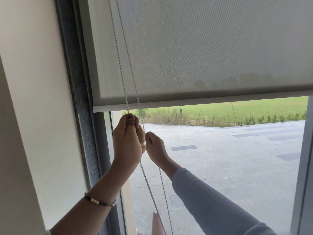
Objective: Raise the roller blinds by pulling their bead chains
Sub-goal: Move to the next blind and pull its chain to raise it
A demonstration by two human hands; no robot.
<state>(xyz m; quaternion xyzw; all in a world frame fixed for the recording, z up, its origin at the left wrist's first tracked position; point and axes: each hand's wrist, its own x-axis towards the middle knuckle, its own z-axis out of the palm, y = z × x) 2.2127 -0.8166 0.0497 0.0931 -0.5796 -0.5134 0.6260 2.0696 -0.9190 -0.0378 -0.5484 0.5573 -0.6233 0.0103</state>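
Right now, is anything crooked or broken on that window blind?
Nothing stands out. The grey fabric roller blind hangs smooth, and its white bottom bar shows no damage. Both hands, left and right, grip the white bead chain.

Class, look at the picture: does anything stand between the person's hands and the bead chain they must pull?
Nothing visible does. The left hand is already closed on one strand of the bead chain, and the right hand pinches the other strand, just below the blind's bottom bar.
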